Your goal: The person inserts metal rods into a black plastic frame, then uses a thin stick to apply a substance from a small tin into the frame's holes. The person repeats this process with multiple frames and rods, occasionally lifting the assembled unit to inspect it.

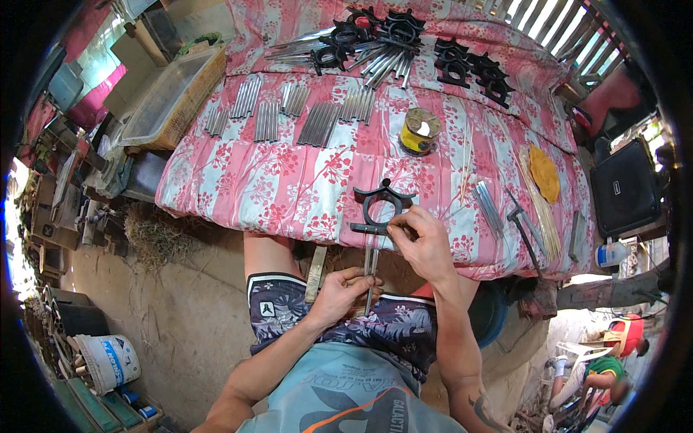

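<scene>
My right hand (422, 244) grips the right end of the base of a black ring-shaped bracket (380, 193) at the table's near edge. The bracket has a round opening in the middle and curved arms on top. Below it, my left hand (341, 294) is closed on thin metal rods (372, 263), which run up to the bracket's base. Whether their upper ends sit inside the base, I cannot tell. A round tin (420, 131) with a yellow label stands beyond the bracket.
On the flowered tablecloth (253, 180) lie metal tubes (320, 124) in rows and more black brackets (401, 30) at the back. To the right are a hammer (523, 227), a yellow cloth (543, 175) and a black case (626, 187). A basket (177, 108) stands left.
</scene>
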`<state>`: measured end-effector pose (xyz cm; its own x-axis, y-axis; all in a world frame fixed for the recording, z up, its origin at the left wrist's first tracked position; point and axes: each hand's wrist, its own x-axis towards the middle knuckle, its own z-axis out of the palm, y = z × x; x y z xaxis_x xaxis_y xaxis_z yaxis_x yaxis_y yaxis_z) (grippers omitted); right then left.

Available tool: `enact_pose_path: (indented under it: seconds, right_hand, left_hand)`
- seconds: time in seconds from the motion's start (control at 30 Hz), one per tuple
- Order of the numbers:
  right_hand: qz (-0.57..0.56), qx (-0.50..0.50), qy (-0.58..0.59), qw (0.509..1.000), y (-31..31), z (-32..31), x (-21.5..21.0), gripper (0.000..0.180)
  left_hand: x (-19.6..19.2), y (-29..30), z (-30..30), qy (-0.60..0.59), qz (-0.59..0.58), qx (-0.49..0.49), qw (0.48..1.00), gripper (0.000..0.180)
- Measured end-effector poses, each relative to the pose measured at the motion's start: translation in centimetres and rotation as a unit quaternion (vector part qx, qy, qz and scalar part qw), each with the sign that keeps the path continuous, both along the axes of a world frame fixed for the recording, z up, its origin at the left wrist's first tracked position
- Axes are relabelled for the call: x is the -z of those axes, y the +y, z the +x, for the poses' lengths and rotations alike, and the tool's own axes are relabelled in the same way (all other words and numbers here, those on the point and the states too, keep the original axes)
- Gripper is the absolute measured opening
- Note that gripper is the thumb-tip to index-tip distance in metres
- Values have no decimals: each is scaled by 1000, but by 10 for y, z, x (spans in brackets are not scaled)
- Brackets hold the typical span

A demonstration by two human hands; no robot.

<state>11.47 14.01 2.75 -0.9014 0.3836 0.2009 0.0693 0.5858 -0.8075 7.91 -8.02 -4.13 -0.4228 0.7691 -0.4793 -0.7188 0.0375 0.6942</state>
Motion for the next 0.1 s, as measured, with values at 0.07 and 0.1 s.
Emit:
enact_pose_path:
  seconds: [0.07, 0.1]
  right_hand:
    - [-2, 13, -19, 1000, -1, 0, -1, 10]
    - [-8, 23, -38, 999, -2, 0, -2, 10]
  left_hand:
    - [-1, 0, 0, -17, -10, -2, 1000, 31]
    - [-1, 0, 0, -12, -2, -3, 1000, 31]
